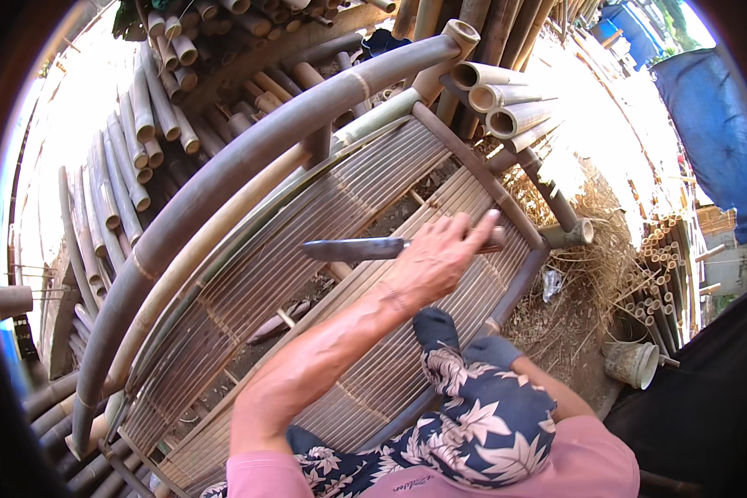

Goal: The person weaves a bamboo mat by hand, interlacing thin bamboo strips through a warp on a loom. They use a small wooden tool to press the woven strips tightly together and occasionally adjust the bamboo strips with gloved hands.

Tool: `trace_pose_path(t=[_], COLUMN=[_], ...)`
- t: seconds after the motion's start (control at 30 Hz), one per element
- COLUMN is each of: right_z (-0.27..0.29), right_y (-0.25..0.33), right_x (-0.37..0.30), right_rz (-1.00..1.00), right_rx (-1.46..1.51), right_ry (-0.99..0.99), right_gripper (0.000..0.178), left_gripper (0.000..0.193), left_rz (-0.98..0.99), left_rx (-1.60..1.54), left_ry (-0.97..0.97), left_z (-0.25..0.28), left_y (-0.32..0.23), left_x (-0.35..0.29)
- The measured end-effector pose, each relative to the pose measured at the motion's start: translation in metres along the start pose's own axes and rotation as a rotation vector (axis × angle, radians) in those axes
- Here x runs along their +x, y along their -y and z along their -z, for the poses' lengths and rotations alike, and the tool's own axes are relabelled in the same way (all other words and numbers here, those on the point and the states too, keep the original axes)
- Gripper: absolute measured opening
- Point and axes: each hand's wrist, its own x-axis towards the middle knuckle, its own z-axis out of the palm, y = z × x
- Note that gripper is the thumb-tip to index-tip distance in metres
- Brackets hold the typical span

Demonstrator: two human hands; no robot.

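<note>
My left hand (440,253), bare, is closed around the handle of a large knife (353,250), index finger stretched along it. The dark blade points left above a bamboo bench (373,365). Thin slats make up the seat, with a long open gap through its middle. My right hand (491,352), in a grey-blue glove, is beside my bent leg near the bench's front rail (519,286); its fingers are mostly hidden. A thick curved bamboo pole (249,137) forms the top of the backrest.
Stacked bamboo poles (137,158) lie beyond the backrest. Cut pole ends (515,120) jut out near the bench's far corner. To the right are dry shavings (602,216), a dirty white bucket (631,363), thinner bamboo pieces (660,270) and a blue tarp (714,124).
</note>
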Motion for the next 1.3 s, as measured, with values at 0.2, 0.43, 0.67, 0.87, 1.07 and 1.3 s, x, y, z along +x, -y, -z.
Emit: trace_pose_path(t=[0.2,0.43,0.67,0.87,1.07,1.3], right_z=[-0.035,-0.006,0.020,0.009,-0.019,-0.001], right_y=[-0.043,-0.049,-0.044,-0.057,-0.078,-0.065], right_x=[0.012,0.022,0.032,0.035,0.045,0.043], right_rz=[-0.072,-0.111,-0.088,-0.111,-0.109,-0.153], right_rx=[0.206,0.225,0.205,0.274,0.457,0.351], right_ry=[0.038,0.198,0.252,0.263,0.228,0.252], right_gripper=[0.053,0.055,0.049,0.047,0.046,0.048], left_gripper=[0.063,0.065,0.061,0.061,0.060,0.050], left_rz=[-0.271,-0.003,0.141,0.187,0.094,0.071], left_rx=[0.174,0.365,0.493,0.208,0.213,0.324], left_ry=[0.006,0.143,-0.292,-0.288,-0.060,0.058], left_z=[-0.046,-0.054,-0.058,-0.089,-0.087,-0.093], left_y=[0.050,0.185,0.192,0.152,0.162,0.229], left_x=[0.139,0.186,0.249,0.246,0.184,0.164])
